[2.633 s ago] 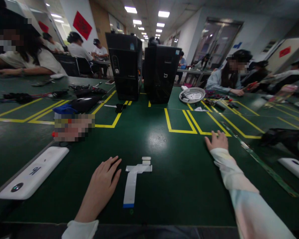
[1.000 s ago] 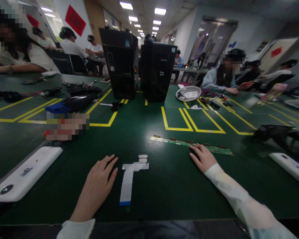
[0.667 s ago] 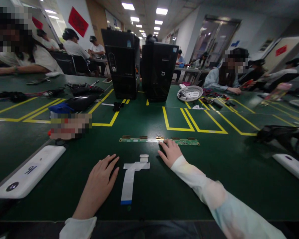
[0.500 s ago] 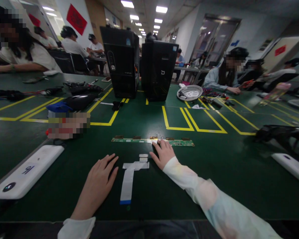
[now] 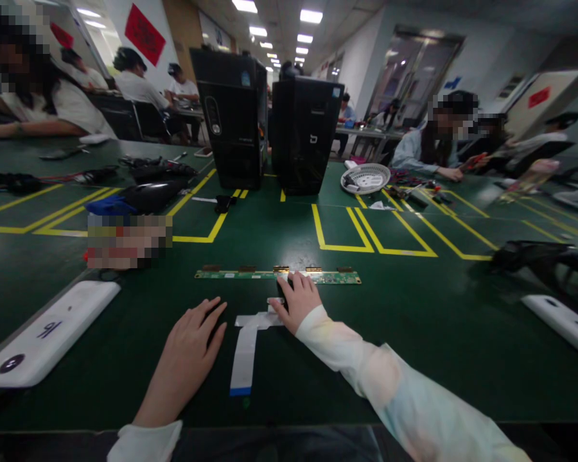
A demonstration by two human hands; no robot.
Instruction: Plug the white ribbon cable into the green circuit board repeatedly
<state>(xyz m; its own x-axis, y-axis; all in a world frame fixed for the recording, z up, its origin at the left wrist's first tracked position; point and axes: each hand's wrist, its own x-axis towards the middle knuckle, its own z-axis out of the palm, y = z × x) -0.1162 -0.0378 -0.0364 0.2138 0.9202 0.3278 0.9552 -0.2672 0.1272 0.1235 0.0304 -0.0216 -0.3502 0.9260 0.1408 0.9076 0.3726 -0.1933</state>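
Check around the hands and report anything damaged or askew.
Nothing stands out as damaged or askew. The white flat ribbon cable lies folded, partly hidden by the right hand; the green circuit board lies flat.

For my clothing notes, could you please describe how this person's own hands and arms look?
The bare left hand and bare right hand show no gloves or rings. The long, loose fabric right sleeve is whitish with yellow, peach and pale blue patches. On the left arm, only a pale fabric cuff shows.

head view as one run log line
right hand: touching green board | left hand: palm-down beside white ribbon cable | green board: flat on table
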